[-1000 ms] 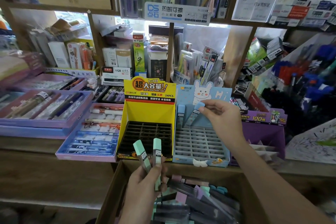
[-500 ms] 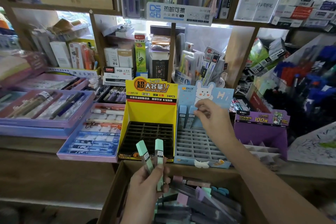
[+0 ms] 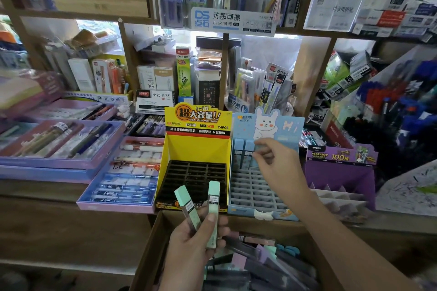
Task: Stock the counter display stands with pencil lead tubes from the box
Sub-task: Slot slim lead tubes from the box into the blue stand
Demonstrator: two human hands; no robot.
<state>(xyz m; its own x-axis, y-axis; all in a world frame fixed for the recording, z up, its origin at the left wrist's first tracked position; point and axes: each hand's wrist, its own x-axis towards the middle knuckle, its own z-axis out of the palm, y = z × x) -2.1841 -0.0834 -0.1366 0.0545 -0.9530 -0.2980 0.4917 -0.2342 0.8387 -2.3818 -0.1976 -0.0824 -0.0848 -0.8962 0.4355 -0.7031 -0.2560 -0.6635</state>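
Note:
My left hand (image 3: 194, 245) grips two mint-green lead tubes (image 3: 213, 208) upright above the cardboard box (image 3: 151, 238), which holds several loose tubes (image 3: 267, 264). My right hand (image 3: 276, 168) reaches into the back row of the blue rabbit display stand (image 3: 255, 194). Its fingertips pinch the top of a blue tube (image 3: 258, 149), mostly hidden by the fingers. Two more blue tubes (image 3: 238, 149) stand just left of that one in the same row. The rest of the blue grid is bare. The yellow stand (image 3: 197, 146) next to it has an empty black grid.
A purple stand (image 3: 340, 172) with cardboard dividers sits right of the blue one. Purple pen trays (image 3: 118, 205) lie left of the yellow stand on the wooden counter (image 3: 47, 191). Crowded stationery shelves rise behind. The box sits below the counter's front edge.
My right hand has lowered the blue tube from above the stand into the back row beside the others. My left hand has kept its two green tubes nearly still.

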